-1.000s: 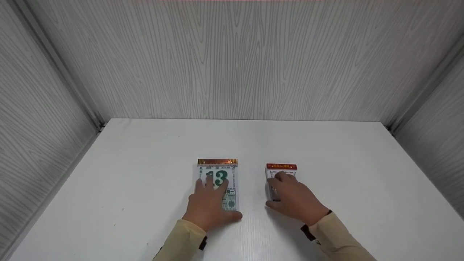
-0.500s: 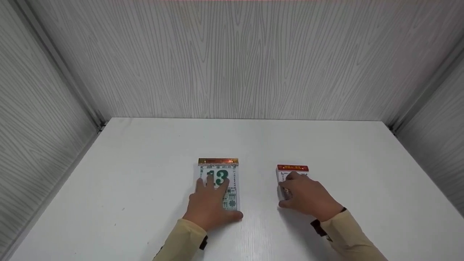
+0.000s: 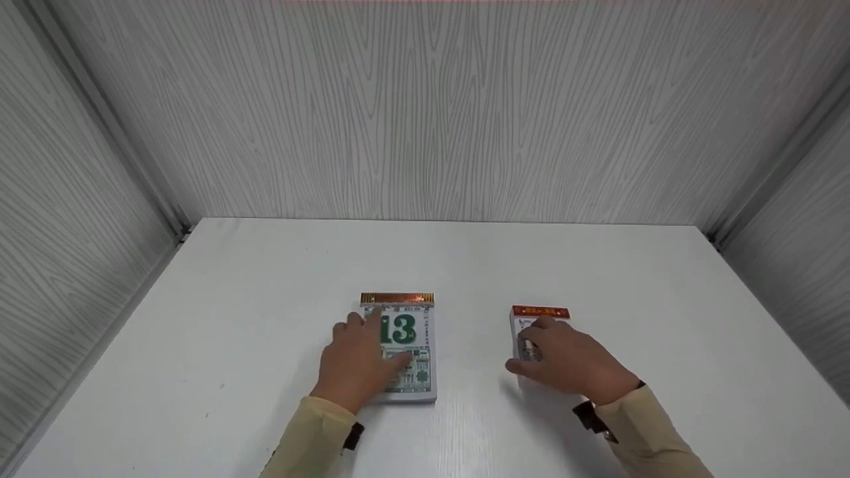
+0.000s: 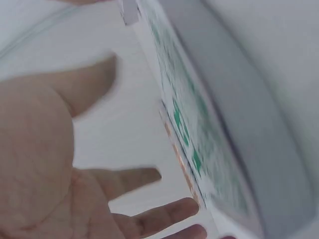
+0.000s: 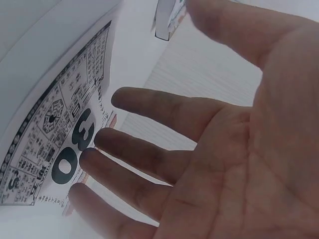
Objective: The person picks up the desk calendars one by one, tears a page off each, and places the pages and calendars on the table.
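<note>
In the head view, a large tear-off calendar with a green 13 and a shiny orange-gold header lies flat on the white table. My left hand is over its left side, fingers spread. Seen from the left wrist, the fingers look extended and grip nothing. To the right lies a smaller tear-off calendar with a red header. My right hand covers much of its page. The right wrist view shows a black 30 on that page, with straightish fingertips at or just over it; contact cannot be told.
The white table runs back to a grey wood-grain wall. Similar panels stand at left and right. A gap of bare tabletop separates the two calendars.
The smaller calendar has shifted right along with my right hand. My left hand has moved left and slightly up over the larger calendar, uncovering more of its lower page.
</note>
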### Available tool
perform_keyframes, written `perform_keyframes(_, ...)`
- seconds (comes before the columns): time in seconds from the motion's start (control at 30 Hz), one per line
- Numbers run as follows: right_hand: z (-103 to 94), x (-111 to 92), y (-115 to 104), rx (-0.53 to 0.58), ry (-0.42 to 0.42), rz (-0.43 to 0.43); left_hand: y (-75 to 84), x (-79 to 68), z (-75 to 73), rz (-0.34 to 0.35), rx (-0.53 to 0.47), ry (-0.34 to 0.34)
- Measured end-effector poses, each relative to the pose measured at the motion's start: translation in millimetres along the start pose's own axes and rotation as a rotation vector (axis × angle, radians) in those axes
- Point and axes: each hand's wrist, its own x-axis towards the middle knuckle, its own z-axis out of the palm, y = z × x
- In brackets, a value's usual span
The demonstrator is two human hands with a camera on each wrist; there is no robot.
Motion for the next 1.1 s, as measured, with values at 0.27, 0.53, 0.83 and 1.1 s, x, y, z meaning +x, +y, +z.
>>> perform_keyframes(0.27, 1.5, 5, -3, -0.035, -0.026, -0.006, -39.1, 11.1, -15.8, -0.14, -0.229, -0.101)
perform_keyframes(0.53, -4.5, 6, -3, -0.044, 0.162, -0.149, -40.8, 13.6, -8.2, -0.152, -0.323, -0.068)
perform_keyframes(0.83, -2.3, 11, -14, 0.05, 0.325, -0.199, -27.0, 11.2, -1.2, -0.155, -0.367, -0.046)
perform_keyframes(1.1, 3.2, 19, -28, 0.173, 0.295, -0.08, -10.2, 7.5, 11.6, -0.126, -0.366, -0.049)
